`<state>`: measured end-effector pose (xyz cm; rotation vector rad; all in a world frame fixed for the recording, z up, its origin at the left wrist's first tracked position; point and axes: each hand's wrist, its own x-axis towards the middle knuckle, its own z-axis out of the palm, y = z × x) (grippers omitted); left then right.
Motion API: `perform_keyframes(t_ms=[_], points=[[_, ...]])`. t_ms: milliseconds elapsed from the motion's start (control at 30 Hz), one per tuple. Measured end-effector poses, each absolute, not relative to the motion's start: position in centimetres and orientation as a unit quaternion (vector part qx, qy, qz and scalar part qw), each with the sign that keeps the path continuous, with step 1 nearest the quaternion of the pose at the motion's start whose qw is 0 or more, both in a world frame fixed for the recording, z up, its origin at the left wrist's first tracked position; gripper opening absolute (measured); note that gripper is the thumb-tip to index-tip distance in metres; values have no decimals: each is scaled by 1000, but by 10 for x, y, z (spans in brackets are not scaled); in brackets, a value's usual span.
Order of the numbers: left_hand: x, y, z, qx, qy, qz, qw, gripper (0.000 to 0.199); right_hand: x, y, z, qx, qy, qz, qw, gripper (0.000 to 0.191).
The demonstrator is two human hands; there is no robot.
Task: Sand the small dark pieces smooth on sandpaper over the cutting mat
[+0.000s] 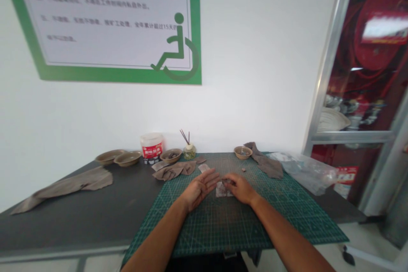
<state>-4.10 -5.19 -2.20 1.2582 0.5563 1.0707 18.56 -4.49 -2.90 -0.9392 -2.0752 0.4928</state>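
Note:
My left hand (pixel 200 189) lies flat on a green gridded cutting mat (pixel 223 225), its fingers extended and holding nothing. My right hand (pixel 240 188) sits beside it with curled fingers, its fingertips over a pale, thin, crumpled piece of sheet (pixel 223 191). Whether those fingers grip that piece is hard to tell, and a small dark bit shows at the fingertips. Just beyond my hands lies a small pale scrap (pixel 204 168). A grey-brown cloth (pixel 174 171) is bunched at the mat's far left corner, and another (pixel 266 163) drapes over its far right edge.
The mat rests on a dark table (pixel 79 216), with a third cloth (pixel 70 185) at the left. Along the wall stand beige bowls (pixel 128 158), a white-and-red tub (pixel 152 145) and a glass bottle with sticks (pixel 189 151). A plastic bag (pixel 306 172) lies at the right.

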Motion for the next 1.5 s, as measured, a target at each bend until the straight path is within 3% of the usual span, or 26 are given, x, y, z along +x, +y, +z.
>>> perform_keyframes(t_ms=[400, 867, 1167, 1333, 1500], points=[[-42, -52, -22, 525, 381, 473, 597, 33, 186, -50, -27, -374, -833, 176, 367, 28], [-44, -42, -31, 563, 462, 488, 481, 31, 186, -51, -27, -393, -851, 119, 329, 22], [-38, -53, -24, 724, 505, 402, 243, 30, 196, -37, -40, -495, -796, 80, 338, 29], [-24, -72, -23, 808, 493, 302, 108, 37, 198, -38, -36, -474, -805, 102, 343, 30], [-24, -100, -23, 830, 504, 239, 32, 30, 197, -54, -26, -414, -837, 124, 335, 24]])
